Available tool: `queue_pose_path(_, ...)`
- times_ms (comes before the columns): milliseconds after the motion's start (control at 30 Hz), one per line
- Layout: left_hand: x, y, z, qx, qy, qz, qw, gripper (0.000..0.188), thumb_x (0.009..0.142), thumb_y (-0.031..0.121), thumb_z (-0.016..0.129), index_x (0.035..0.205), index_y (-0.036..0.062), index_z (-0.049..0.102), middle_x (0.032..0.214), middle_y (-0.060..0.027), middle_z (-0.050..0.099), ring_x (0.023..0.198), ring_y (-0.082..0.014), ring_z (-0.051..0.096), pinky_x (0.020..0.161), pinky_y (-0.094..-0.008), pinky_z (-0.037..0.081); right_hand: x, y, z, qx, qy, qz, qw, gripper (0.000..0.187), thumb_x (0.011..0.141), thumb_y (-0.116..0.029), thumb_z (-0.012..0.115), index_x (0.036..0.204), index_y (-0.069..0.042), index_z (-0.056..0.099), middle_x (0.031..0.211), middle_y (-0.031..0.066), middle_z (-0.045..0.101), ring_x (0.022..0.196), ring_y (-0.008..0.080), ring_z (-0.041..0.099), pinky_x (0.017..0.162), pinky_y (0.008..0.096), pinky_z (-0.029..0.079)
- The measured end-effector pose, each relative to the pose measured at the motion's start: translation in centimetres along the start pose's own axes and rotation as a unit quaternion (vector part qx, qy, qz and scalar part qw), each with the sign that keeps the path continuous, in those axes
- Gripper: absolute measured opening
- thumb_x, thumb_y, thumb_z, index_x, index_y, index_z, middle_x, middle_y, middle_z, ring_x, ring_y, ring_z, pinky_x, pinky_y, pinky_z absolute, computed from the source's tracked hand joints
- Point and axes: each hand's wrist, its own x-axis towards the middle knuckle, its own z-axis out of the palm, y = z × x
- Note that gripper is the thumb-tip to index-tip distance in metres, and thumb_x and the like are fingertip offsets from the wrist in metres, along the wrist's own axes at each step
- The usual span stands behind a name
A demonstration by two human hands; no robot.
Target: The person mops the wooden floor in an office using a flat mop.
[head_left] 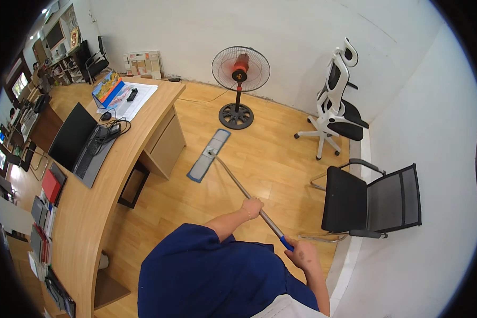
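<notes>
A flat mop (236, 182) with a long metal pole slants across the wooden floor, away from me and to the left. Its wide grey head with a blue fringe (209, 155) lies flat on the boards, between the desk and the standing fan. Partway down the pole, my left hand (253, 207) is wrapped around the metal. My right hand (303, 254) grips the blue handle at the near end, lower and further right. Both hands are closed on the pole, and the fingers' undersides are hidden.
A long wooden desk (138, 140) with a laptop (85, 148) and cables runs along the left. Beyond the mop stands a black-and-red fan (239, 74), its cord trailing on the floor. A white-framed swivel chair (338, 106) and a black mesh armchair (350, 200) stand by the right wall.
</notes>
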Motion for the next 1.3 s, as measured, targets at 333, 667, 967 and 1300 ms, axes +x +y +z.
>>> queue_pose_path(333, 3.3, -7.1, -3.1, -0.027, 0.043, -0.072, 0.996, 0.012, 0.079, 0.013, 0.053, 0.083, 0.0111, 0.064, 0.093, -0.0094, 0.062, 0.099, -0.0254, 0.056, 0.073, -0.0402, 0.047, 7.2, -3.2, -1.5, 0.284, -0.002, 0.018, 0.959, 0.043, 0.080, -0.024, 0.061, 0.123, -0.020, 0.057, 0.077, 0.0185, 0.064, 0.065, 0.0314, 0.063, 0.061, 0.0384, 0.048)
queue_pose_path(667, 7.7, -14.3, -7.2, -0.029, 0.118, -0.136, 0.983, 0.013, 0.078, 0.012, 0.053, 0.086, 0.0105, 0.063, 0.098, -0.0121, 0.060, 0.101, -0.0298, 0.054, 0.074, -0.0401, 0.047, 16.8, -6.0, -1.1, 0.246, 0.092, -0.078, 0.962, 0.039, 0.085, -0.015, 0.056, 0.124, -0.010, 0.055, 0.069, 0.0086, 0.062, 0.056, 0.0163, 0.055, 0.053, 0.0278, 0.045)
queue_pose_path(967, 15.9, -17.3, -10.7, -0.108, 0.160, -0.093, 0.977, 0.009, 0.074, 0.010, 0.057, 0.083, 0.0082, 0.061, 0.095, -0.0151, 0.059, 0.101, -0.0380, 0.051, 0.083, -0.0421, 0.046, 28.5, -5.9, -8.8, 0.754, -0.249, 0.063, 0.605, 0.054, 0.089, -0.009, 0.053, 0.138, -0.014, 0.033, 0.090, 0.0092, 0.056, 0.058, 0.0117, 0.046, 0.046, 0.0223, 0.039)
queue_pose_path(1300, 28.4, -14.9, -14.6, -0.145, 0.157, -0.050, 0.976, 0.003, 0.073, 0.007, 0.055, 0.075, 0.0078, 0.057, 0.082, -0.0132, 0.058, 0.092, -0.0338, 0.054, 0.097, -0.0426, 0.037, 37.2, 3.9, -16.5, 0.750, -0.255, 0.063, 0.607, 0.054, 0.089, -0.004, 0.051, 0.137, -0.014, 0.030, 0.094, 0.0104, 0.055, 0.058, 0.0100, 0.044, 0.047, 0.0210, 0.037)
